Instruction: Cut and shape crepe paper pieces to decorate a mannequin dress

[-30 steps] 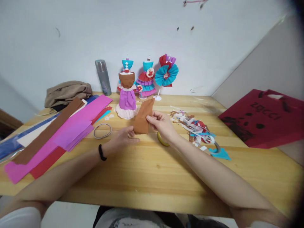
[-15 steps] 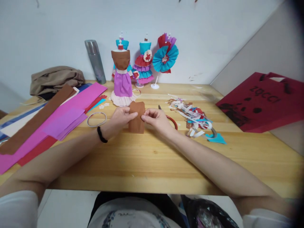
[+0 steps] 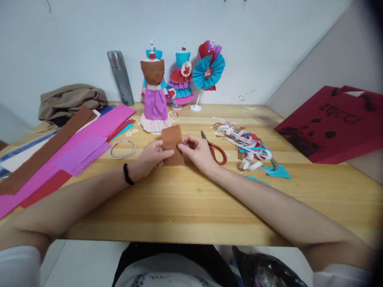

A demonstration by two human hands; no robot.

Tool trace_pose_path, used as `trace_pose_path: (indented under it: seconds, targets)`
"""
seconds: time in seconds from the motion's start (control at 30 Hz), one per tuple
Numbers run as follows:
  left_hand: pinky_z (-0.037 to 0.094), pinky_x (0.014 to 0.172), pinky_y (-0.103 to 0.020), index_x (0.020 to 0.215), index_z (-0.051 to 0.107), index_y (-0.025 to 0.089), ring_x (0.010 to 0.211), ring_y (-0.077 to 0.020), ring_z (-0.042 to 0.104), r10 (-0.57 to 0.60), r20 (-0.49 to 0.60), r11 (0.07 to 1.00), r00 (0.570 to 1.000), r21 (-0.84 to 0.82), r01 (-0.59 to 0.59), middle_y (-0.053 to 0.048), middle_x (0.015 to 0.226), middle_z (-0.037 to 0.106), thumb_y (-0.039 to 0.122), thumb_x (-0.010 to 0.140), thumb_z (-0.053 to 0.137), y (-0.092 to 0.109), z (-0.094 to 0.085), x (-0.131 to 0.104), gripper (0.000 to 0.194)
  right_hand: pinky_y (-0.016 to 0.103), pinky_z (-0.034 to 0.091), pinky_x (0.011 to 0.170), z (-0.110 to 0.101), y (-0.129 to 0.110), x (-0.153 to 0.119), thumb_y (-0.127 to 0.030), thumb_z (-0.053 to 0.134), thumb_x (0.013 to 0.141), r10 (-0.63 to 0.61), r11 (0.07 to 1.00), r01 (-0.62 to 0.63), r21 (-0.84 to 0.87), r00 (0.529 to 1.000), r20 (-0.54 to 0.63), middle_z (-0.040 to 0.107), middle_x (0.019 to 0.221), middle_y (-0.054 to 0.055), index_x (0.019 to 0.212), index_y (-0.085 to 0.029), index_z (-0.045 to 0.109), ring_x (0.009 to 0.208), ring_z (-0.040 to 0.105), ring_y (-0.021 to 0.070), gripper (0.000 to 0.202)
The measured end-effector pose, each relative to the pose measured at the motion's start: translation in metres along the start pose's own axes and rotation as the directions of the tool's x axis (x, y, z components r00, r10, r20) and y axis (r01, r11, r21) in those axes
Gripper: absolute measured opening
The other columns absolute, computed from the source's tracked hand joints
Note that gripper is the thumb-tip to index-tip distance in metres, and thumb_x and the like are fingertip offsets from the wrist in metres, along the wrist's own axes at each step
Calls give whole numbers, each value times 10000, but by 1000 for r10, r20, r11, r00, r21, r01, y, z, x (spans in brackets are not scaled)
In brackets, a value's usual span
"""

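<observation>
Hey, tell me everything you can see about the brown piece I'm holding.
The brown piece is a small, roughly rectangular sheet, matte and slightly creased, looking like crepe paper. It is held over the wooden table, in front of the dress form with the purple skirt. The left hand grips its left edge, thumb across the front; the right hand pinches its right edge. Its back is hidden.

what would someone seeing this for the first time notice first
Probably the big turquoise paper rosette on a stand at the back of the table, beside small dress forms in ruffled paper, the nearest a brown-topped dress. Next, the red bag at the far right and the bright magenta paper on the left. In the middle, the left hand and right hand hold a small brown piece.
</observation>
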State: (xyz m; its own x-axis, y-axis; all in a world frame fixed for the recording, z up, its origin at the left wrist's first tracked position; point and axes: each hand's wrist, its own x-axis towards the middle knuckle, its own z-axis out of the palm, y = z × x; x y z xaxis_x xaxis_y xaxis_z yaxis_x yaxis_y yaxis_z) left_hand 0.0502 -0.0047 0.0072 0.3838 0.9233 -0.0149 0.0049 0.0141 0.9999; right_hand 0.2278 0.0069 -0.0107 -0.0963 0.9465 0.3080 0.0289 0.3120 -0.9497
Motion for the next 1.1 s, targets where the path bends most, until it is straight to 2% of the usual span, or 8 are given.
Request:
trace_pose_path:
  seconds: [0.1,0.2,0.3,0.37,0.47,0.57,0.77,1.1]
  targets:
    - [242,376,-200,967,688,116,404,-34,363,10,14,1000,1000,12,-11,35,614,557,454,702,788,-6,-1,1,441,285,367,596,1,6,-2,-352,704,673,-11,1000,11,1,999,-33,530,613,-37,670,-208,570,582,461,124,197]
    - [238,381,-200,789,674,121,396,-44,365,24,-8,999,1000,46,-23,39,524,508,487,729,754,-12,-3,2,379,282,377,605,1,7,-5,-338,711,672,-13,999,18,48,995,-94,539,623,-37,680,-210,568,595,469,126,192]
    - [287,406,-200,627,601,142,422,-64,408,58,-54,996,997,72,-54,29,487,482,528,770,714,-15,-5,2,427,277,390,610,2,4,-9,-329,713,686,-10,994,23,109,992,-122,549,643,-39,695,-213,558,593,472,120,194]
    - [357,450,-204,662,630,138,485,-83,468,103,-38,992,994,70,-101,3,572,556,536,778,711,-14,-4,1,422,272,389,602,4,2,-11,-335,714,694,6,990,12,144,992,-125,549,642,-43,700,-214,553,580,460,113,202]
    - [489,631,-245,820,714,132,731,-145,602,161,4,986,987,34,-161,-66,874,683,480,743,761,-11,-2,-1,360,262,381,593,5,1,-12,-344,726,685,34,983,-8,183,990,-140,532,624,-53,706,-214,549,566,441,105,220]
    - [499,828,-291,731,712,133,958,-195,619,205,-38,978,978,54,-203,-92,1044,692,403,729,774,-9,2,-3,277,257,376,589,6,0,-13,-351,730,685,54,980,-25,200,988,-142,520,625,-56,720,-215,549,569,437,104,229]
    - [449,642,-268,659,615,146,622,-126,560,59,-94,998,994,34,-56,-3,647,629,436,719,741,-11,4,-4,321,257,385,580,7,-3,-17,-374,724,713,23,989,-2,147,990,-141,531,680,-46,747,-223,532,593,446,107,247]
    - [518,706,-292,782,634,138,718,-159,656,86,-92,996,992,-20,-88,-39,760,715,466,723,759,-12,7,-2,355,227,365,541,8,-3,-19,-422,812,658,139,945,-119,304,989,-45,548,629,-73,820,-217,559,539,449,81,364]
